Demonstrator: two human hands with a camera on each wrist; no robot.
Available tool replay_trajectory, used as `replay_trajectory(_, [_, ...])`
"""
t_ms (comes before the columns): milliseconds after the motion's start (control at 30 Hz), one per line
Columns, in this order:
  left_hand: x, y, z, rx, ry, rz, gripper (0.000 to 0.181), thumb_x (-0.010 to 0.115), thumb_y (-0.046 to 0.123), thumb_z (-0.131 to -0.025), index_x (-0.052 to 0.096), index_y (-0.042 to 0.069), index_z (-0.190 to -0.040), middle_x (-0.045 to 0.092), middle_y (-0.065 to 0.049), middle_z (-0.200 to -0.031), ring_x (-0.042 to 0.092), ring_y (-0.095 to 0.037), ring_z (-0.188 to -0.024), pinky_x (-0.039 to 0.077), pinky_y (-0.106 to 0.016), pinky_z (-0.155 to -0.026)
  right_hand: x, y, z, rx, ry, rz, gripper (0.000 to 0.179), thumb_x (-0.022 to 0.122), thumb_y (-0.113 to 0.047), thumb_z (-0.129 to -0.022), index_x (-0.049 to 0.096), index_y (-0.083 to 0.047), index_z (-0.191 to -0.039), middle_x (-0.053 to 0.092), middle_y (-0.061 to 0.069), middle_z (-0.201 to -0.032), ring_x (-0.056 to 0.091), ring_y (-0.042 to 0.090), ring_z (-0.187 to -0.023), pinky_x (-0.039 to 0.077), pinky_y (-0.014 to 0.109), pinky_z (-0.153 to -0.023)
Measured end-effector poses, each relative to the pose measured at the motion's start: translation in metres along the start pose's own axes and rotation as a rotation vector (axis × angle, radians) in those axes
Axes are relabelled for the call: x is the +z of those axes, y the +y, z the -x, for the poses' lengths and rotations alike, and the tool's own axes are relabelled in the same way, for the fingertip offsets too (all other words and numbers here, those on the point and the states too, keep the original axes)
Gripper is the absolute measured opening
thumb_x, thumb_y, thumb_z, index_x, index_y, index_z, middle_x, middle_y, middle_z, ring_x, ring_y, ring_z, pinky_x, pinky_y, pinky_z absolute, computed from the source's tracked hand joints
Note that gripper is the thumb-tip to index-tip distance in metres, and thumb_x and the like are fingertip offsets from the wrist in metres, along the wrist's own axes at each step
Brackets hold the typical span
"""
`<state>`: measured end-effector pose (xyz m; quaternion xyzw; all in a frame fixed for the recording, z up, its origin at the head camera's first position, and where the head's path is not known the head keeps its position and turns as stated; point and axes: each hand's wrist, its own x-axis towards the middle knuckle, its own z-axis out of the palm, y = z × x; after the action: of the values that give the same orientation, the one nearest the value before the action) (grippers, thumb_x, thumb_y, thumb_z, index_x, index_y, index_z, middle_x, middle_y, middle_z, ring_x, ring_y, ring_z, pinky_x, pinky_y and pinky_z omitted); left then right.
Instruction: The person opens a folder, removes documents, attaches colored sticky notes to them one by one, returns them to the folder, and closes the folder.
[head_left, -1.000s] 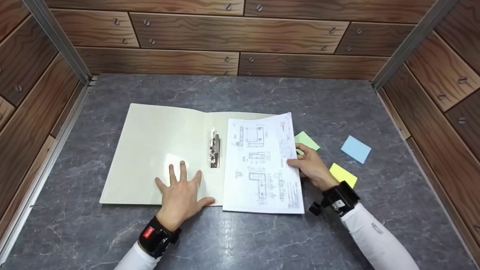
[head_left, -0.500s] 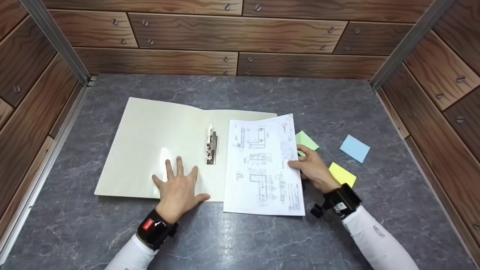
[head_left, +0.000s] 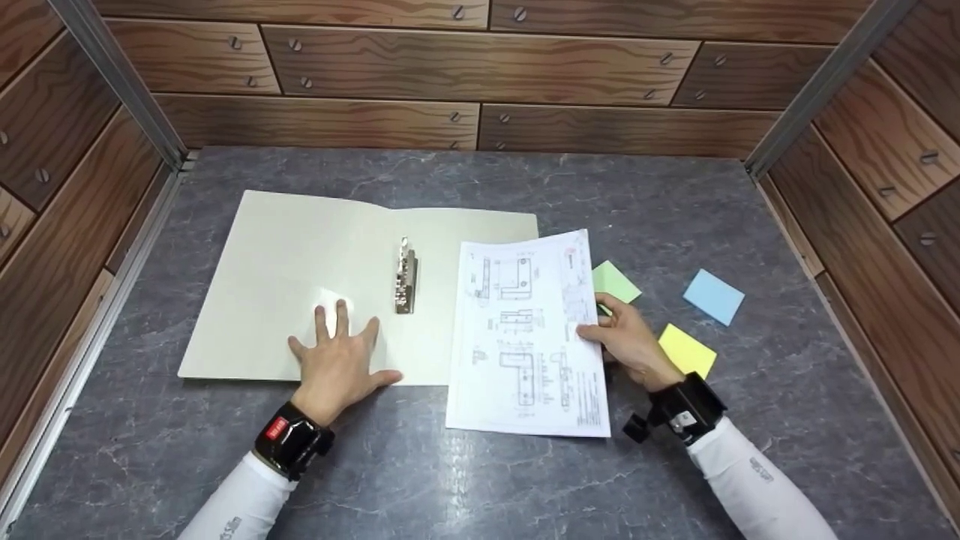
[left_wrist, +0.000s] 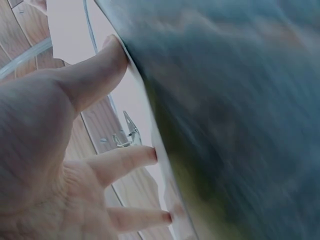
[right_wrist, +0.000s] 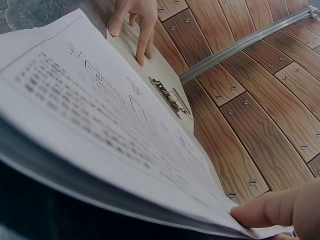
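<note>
An opened cream folder (head_left: pixel 277 247) lies on the table, a metal lever clip (head_left: pixel 406 281) fixed near its fold. My left hand (head_left: pixel 337 367) rests on the folder's near part with fingers spread straight. In the left wrist view the thumb (left_wrist: pixel 95 70) lies along the folder's edge. My right hand (head_left: pixel 626 337) pinches the right edge of a stack of printed papers (head_left: pixel 525 337), thumb on top and fingers underneath. Technical drawings cover the top sheet. The stack overlaps the folder's right side in the head view; in the right wrist view its near edge bows upward.
Green (head_left: pixel 616 281), yellow (head_left: pixel 686 351) and blue sticky note pads (head_left: pixel 713 297) lie right of the papers, the green one partly covered. Wood-patterned walls (head_left: pixel 480 67) border the grey marbled table (head_left: pixel 450 180) at the back and both sides.
My left hand has slid the folder left and slightly away, baring more of its right side. My right hand keeps its hold on the papers, which have barely shifted.
</note>
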<state>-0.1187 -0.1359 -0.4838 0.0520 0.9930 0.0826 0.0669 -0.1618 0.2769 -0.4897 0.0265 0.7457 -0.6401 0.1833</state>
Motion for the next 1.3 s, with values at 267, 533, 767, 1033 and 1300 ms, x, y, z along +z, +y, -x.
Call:
replay_trajectory(267, [-0.002, -0.013, -0.009, 0.016, -0.021, 0.024, 0.093, 0.079, 0.065, -0.083, 0.051, 0.015, -0.156, 0.026, -0.037, -0.168, 0.022, -0.066, -0.154, 0.028, -0.096, -0.103, 0.003, 0.003, 0.004, -0.005, 0.002, 0.007, 0.057, 0.060, -0.002, -0.104, 0.038, -0.002, -0.156, 0.080, 0.015, -0.113, 0.081, 0.023, -0.086, 0.069, 0.038, -0.070])
replay_trajectory(533, [-0.009, -0.017, -0.017, 0.015, -0.063, 0.031, 0.092, 0.079, 0.061, -0.086, 0.048, 0.015, -0.158, 0.022, -0.037, -0.170, 0.016, -0.065, -0.156, 0.024, -0.096, -0.105, 0.004, 0.003, 0.005, -0.004, 0.011, -0.016, 0.058, 0.060, 0.001, -0.103, 0.038, 0.000, -0.156, 0.079, 0.015, -0.112, 0.081, 0.023, -0.085, 0.069, 0.038, -0.070])
replay_trajectory(767, [-0.012, -0.025, -0.027, 0.012, -0.090, 0.039, 0.091, 0.077, 0.060, -0.088, 0.045, 0.015, -0.160, 0.019, -0.038, -0.170, 0.015, -0.066, -0.155, 0.023, -0.096, -0.106, 0.005, 0.006, 0.005, -0.008, 0.006, -0.007, 0.059, 0.060, 0.001, -0.102, 0.037, 0.000, -0.157, 0.079, 0.015, -0.115, 0.081, 0.023, -0.087, 0.069, 0.038, -0.071])
replay_trajectory(1033, [-0.018, -0.042, -0.045, -0.005, -0.110, 0.063, 0.090, 0.075, 0.058, -0.091, 0.042, 0.013, -0.162, 0.012, -0.039, -0.170, 0.009, -0.068, -0.155, 0.017, -0.096, -0.109, 0.005, 0.009, 0.005, -0.010, -0.004, -0.002, 0.059, 0.060, -0.001, -0.103, 0.037, -0.002, -0.157, 0.079, 0.017, -0.116, 0.081, 0.024, -0.088, 0.069, 0.040, -0.071])
replay_trajectory(1300, [-0.024, -0.057, -0.061, -0.022, -0.156, 0.109, 0.092, 0.074, 0.059, -0.092, 0.038, 0.014, -0.164, 0.004, -0.037, -0.172, 0.000, -0.066, -0.157, 0.009, -0.094, -0.112, 0.008, 0.009, 0.006, 0.000, 0.016, -0.015, 0.059, 0.061, 0.001, -0.102, 0.038, -0.002, -0.156, 0.080, 0.012, -0.110, 0.081, 0.023, -0.085, 0.068, 0.038, -0.069])
